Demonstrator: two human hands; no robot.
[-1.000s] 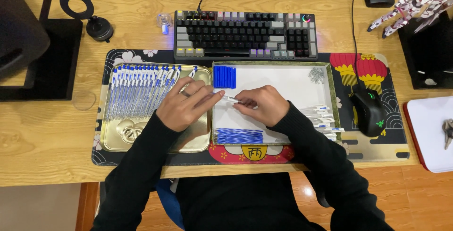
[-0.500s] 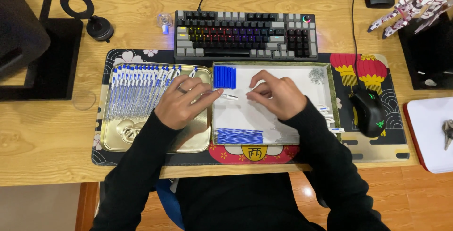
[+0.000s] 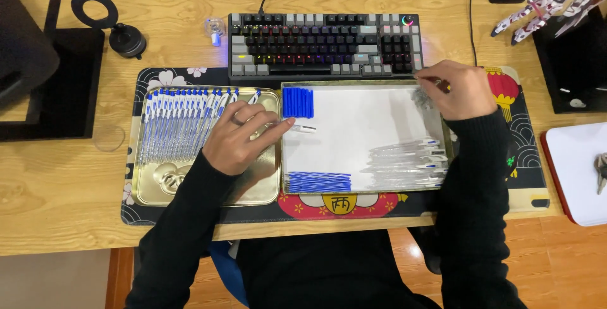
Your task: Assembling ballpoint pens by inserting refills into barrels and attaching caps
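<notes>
Your left hand (image 3: 237, 138) pinches a clear pen barrel (image 3: 297, 127) over the white tray (image 3: 360, 132); it's light, stiff and slippery, so grip mid-shaft. Your right hand (image 3: 458, 88) curls over small parts at the tray's far corner; whether it holds any I cannot tell. The table (image 3: 63, 189) is crowded.

Clear pen barrel (image 3: 302, 128) lies flat, seemingly pinched.
</notes>
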